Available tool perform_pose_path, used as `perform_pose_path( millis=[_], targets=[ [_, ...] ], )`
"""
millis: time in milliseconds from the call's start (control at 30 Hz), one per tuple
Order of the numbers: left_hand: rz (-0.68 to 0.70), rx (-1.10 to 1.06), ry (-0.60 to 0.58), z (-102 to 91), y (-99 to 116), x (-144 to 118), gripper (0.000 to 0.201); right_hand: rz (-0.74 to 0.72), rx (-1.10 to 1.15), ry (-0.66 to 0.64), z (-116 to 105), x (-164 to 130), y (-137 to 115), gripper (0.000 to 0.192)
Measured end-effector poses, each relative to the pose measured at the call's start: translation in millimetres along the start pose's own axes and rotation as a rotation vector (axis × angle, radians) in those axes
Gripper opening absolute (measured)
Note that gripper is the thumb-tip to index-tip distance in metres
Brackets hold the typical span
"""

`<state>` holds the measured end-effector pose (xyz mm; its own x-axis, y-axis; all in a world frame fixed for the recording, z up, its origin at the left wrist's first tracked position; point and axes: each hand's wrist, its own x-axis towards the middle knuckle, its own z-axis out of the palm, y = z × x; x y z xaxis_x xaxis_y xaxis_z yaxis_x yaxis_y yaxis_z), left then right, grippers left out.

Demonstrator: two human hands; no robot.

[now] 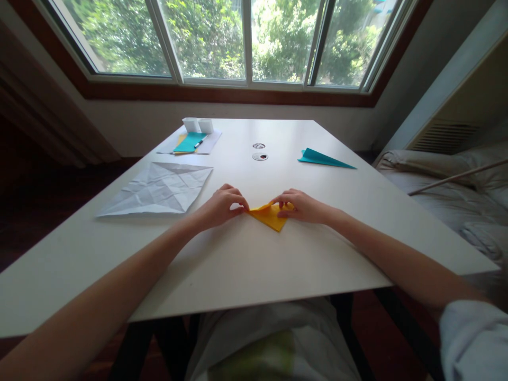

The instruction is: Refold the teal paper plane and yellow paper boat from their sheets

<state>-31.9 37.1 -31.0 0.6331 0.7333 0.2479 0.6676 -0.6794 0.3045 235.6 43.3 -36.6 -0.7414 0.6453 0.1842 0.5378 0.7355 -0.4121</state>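
Observation:
A small folded sheet of yellow paper (269, 218) lies near the middle of the white table (238, 270), one point facing me. My left hand (227, 204) pinches its left corner between thumb and fingertips. On the other side, my right hand (298, 205) has its fingers closed on the right part of the paper, with the index fingertip at the raised upper edge. The right corner is partly hidden behind those fingers.
Creased white paper (162, 189) lies to the left. A folded teal paper (323, 158) rests at the right. Farther back are teal sheets (190, 142), a marker (200, 143) and two white containers (198, 125). Round metal fittings (260, 156) are set in the tabletop.

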Motion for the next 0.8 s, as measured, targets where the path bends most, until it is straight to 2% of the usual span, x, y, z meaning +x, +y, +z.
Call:
perform_pose_path(
  millis=[100, 233, 433, 567, 800],
  targets=[
    [0.025, 0.059, -0.016, -2.8, 3.5, -1.9, 0.021, -0.066, -0.016, -0.014, -0.7, -0.9, 0.5, 0.023],
    [0.054, 0.15, -0.047, -4.3, 14.5, -3.9, 0.028, -0.125, -0.1, -0.017, -1.9, -2.0, -0.8, 0.024],
    [0.202, 0.13, -0.145, 6.3, 35.1, -5.1, 0.044, -0.169, -0.244, -0.011, -1.7, -2.8, -3.9, 0.025],
    [0.218, 0.151, -0.179, 7.8, 43.9, -4.8, 0.046, -0.157, -0.281, -0.029, -0.9, -3.4, -5.5, 0.03],
    [0.203, 0.206, -0.239, -2.2, 50.2, -8.3, 0.053, -0.144, -0.296, -0.026, -0.1, -3.8, -5.0, 0.031]
  ],
)
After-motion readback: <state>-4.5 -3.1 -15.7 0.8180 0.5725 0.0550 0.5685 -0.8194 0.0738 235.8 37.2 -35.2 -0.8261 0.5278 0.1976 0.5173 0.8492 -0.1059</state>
